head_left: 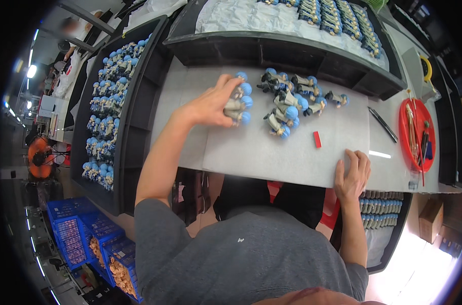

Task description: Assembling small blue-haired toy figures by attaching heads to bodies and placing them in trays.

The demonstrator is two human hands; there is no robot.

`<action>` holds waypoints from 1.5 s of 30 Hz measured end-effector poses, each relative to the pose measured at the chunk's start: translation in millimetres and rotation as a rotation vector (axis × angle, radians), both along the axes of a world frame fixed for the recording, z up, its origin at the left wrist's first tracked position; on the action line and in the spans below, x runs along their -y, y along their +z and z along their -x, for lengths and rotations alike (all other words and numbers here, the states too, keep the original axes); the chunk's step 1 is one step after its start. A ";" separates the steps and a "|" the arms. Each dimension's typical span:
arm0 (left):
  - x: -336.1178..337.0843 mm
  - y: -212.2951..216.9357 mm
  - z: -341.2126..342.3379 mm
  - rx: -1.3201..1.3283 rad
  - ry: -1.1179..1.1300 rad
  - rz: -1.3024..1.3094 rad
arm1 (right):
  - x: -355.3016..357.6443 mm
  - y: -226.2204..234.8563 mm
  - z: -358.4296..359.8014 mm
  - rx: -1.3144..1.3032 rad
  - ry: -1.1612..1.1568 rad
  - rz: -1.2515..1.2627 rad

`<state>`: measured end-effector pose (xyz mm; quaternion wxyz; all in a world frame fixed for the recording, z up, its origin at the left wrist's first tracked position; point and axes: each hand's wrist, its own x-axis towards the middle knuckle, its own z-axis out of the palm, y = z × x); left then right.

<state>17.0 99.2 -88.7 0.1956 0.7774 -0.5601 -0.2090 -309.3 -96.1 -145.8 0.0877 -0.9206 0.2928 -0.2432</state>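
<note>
My left hand (210, 105) is closed around a short row of small figurines (245, 102) with round light-blue heads. Its thumb lies at the near end of the row and the fingers at the far end, partly hiding the bodies. To the right, a loose cluster of like figurines (287, 104) lies on the white table (241, 155), heads pointing mostly right. My right hand (354, 175) rests at the table's near edge, fingers stretched apart, holding nothing. Nearest to it is a small red block (317, 140).
A black tray (312, 58) with rows of figurines stands at the far side. Another black tray (132, 122) of figurines is at left. A dark pen (383, 124) and a red dish (405, 140) of brushes lie right. Blue crates (76, 208) stand on the floor lower left.
</note>
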 end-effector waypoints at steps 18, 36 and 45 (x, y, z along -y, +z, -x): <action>-28.6 -21.3 123.4 -0.117 0.341 0.748 | -65.7 26.9 -115.0 0.262 0.491 -0.051; 18.0 -51.0 147.2 -1.137 0.275 0.747 | -72.5 20.7 -50.0 0.869 0.178 -1.665; 19.3 -56.2 138.1 -1.243 0.299 0.668 | -93.8 9.2 -51.9 0.699 0.154 -1.830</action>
